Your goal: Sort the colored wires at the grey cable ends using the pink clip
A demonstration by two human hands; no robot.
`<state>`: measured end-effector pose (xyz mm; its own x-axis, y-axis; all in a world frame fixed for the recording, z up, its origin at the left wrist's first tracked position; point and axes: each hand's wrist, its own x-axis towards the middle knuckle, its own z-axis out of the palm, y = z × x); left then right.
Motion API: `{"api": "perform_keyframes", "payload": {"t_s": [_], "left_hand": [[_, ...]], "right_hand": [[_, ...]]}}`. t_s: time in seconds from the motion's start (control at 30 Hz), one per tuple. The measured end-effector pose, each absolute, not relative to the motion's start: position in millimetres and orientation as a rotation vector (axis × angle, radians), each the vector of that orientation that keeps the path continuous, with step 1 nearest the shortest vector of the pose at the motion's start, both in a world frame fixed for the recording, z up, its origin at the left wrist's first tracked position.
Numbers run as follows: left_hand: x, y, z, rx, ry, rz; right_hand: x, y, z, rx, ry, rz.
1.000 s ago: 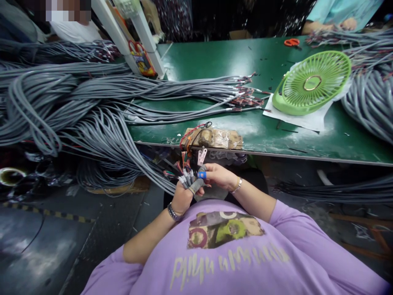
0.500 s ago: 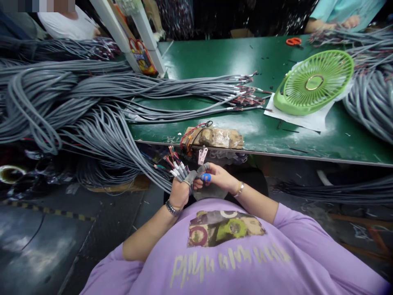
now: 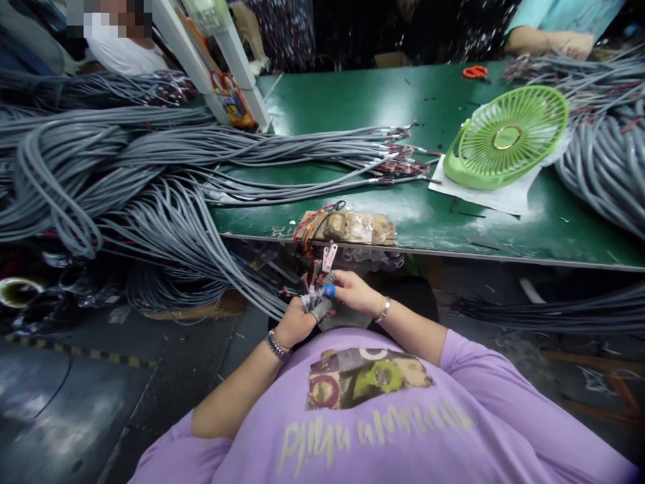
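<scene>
Several grey cables [image 3: 252, 286] run down off the table's front edge into my left hand [image 3: 297, 324], which is closed around them near their ends. Their white-banded, stripped ends [image 3: 311, 293] stick up past my fingers, with red, green and black wires fanned out. My right hand [image 3: 355, 292] is at these ends, thumb and finger pinched together on the wires. Which wire it grips is too small to tell. Grey covers are on some fingers and a blue wrap is on one right finger. Just above hangs a pale pink clip [image 3: 329, 257].
A wooden block [image 3: 360, 228] with red and black leads lies at the green table's [image 3: 504, 232] front edge. A green fan [image 3: 508, 138], orange-handled scissors [image 3: 475, 72] and bundles of grey cable [image 3: 282, 144] lie on the table. Two people sit across.
My left hand has turned the cable ends more upright and toward the right. My right hand has moved from beside the left thumb onto the wire ends.
</scene>
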<state>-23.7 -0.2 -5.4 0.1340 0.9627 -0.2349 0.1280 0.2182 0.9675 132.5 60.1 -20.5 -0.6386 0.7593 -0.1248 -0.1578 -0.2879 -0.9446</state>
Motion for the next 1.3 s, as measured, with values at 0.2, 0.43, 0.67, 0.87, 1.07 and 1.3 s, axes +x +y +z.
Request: {"api": "perform_keyframes", "payload": {"t_s": [0.2, 0.43, 0.67, 0.87, 1.07, 1.3], "left_hand": [[-22.5, -8.8, -10.3, 0.999, 1.309, 0.940], [-19.6, -8.0, -12.4, 0.926, 1.332, 1.110], [-16.3, -6.0, -5.4, 0.972, 1.346, 1.062], [-18.6, -5.5, -10.6, 0.932, 1.346, 1.142], [-16.3, -6.4, -14.0, 0.892, 1.380, 1.194], [-9.8, -2.4, -7.2, 0.758, 1.399, 1.281]], "right_hand": [[128.2, 62.0, -22.9, -0.884, -1.137, 1.997], [135.2, 60.1, -20.9, -0.801, -0.865, 2.220], [125.6, 56.8, -2.3, -0.734, -1.188, 2.104], [122.7, 53.6, -7.3, -0.881, -1.082, 1.946], [123.7, 49.7, -5.0, -0.806, -1.043, 2.030], [125.9, 55.9, -1.5, -0.949, -1.024, 1.943]]}}
